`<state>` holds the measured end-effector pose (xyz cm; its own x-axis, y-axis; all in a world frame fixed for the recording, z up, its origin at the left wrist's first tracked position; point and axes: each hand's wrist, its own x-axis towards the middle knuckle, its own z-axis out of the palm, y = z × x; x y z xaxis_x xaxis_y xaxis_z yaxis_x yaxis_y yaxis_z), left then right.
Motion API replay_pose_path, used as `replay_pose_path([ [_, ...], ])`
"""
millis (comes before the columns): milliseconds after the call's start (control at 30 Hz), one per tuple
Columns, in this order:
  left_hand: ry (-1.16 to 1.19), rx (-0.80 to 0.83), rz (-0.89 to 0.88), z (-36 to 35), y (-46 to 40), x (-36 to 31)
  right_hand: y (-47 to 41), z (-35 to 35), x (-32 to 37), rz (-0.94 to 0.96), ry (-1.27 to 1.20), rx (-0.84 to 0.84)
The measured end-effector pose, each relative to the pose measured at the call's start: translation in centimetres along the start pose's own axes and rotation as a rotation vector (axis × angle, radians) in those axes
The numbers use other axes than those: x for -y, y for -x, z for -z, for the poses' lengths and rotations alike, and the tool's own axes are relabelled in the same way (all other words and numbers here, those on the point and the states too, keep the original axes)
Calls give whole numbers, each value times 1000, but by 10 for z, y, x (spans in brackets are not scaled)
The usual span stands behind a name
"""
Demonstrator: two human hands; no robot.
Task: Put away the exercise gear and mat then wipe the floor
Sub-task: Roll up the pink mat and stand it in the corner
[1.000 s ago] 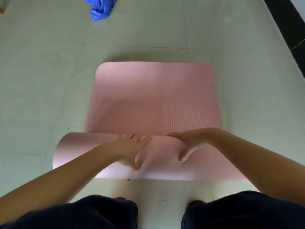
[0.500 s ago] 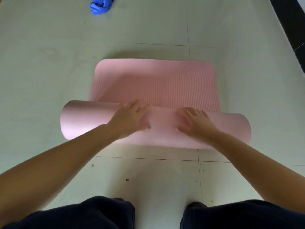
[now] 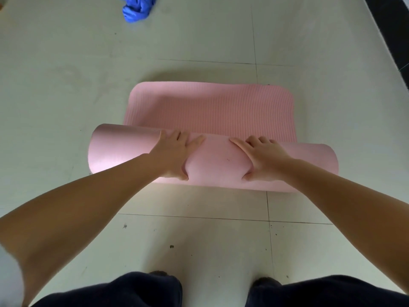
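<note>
We see a pale tiled floor [image 3: 66, 103] filling the view, with a dark strip [image 3: 389, 25] along its far right edge. On it lies the pink mat [image 3: 210, 111], its near part wound into a thick roll [image 3: 124, 149] lying left to right, its far part flat. Our 2 hands press on top of the roll: the left hand [image 3: 174, 156] and the right hand [image 3: 263, 158], fingers spread and flat, thumbs on the near side. A crumpled blue cloth [image 3: 137, 7] lies far left.
</note>
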<state>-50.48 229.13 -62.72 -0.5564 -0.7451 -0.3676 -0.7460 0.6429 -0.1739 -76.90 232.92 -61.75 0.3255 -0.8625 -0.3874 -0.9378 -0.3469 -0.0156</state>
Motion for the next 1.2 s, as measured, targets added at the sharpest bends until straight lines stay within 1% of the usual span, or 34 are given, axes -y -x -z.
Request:
replay_pose_path([
  [133, -16, -129, -11, -15, 23, -13, 16, -14, 13, 17, 95, -60],
  [167, -24, -140, -5, -17, 26, -16, 18, -17, 15, 12, 105, -69],
  [200, -27, -128, 0, -17, 27, -17, 19, -18, 16, 1, 100, -71],
  [267, 3, -52, -5, -11, 18, -11, 14, -14, 14, -36, 54, -34],
  [333, 90, 23, -18, -2, 3, 3, 10, -6, 10, -83, -5, 23],
  [367, 156, 57, -26, 2, -4, 11, 10, -4, 9, -93, -3, 20],
  [400, 221, 94, -35, 5, -11, 19, 11, -3, 11, -92, 21, -18],
  [467, 316, 145, -24, 9, -22, 33, 15, -10, 17, -60, 86, -219],
  [500, 348, 134, 3, 12, -28, 40, 17, -17, 20, -45, 85, -322],
  [533, 377, 84, 45, 16, -32, 46, 18, -24, 23, -28, 75, -393],
  [567, 388, 0, 103, 21, -37, 53, 18, -30, 25, -17, 64, -401],
  [633, 329, -165, 200, 26, -44, 60, 11, -36, 24, -4, 68, -351],
  [667, 284, -202, 203, 28, -47, 59, 4, -35, 20, -10, 70, -323],
  [800, 61, -272, 64, 11, -44, 30, -28, -13, -4, -39, 20, -251],
  [900, 6, -341, 105, -13, -47, 25, -53, 7, -20, -78, -35, -202],
  [1000, 88, -325, 155, -10, -63, 34, -74, 24, -24, -124, -60, -192],
  [1033, 117, -309, 158, -6, -71, 39, -78, 26, -21, -111, -47, -223],
  [1100, 175, -230, 167, 8, -91, 50, -86, 21, -8, -32, -27, -351],
  [1133, 207, -186, 175, 14, -101, 57, -90, 18, 0, 2, -30, -375],
  [1167, 228, -157, 180, 22, -112, 63, -95, 15, 6, 18, -17, -379],
  [1200, 243, -136, 181, 29, -121, 69, -100, 14, 10, 13, -4, -334],
])
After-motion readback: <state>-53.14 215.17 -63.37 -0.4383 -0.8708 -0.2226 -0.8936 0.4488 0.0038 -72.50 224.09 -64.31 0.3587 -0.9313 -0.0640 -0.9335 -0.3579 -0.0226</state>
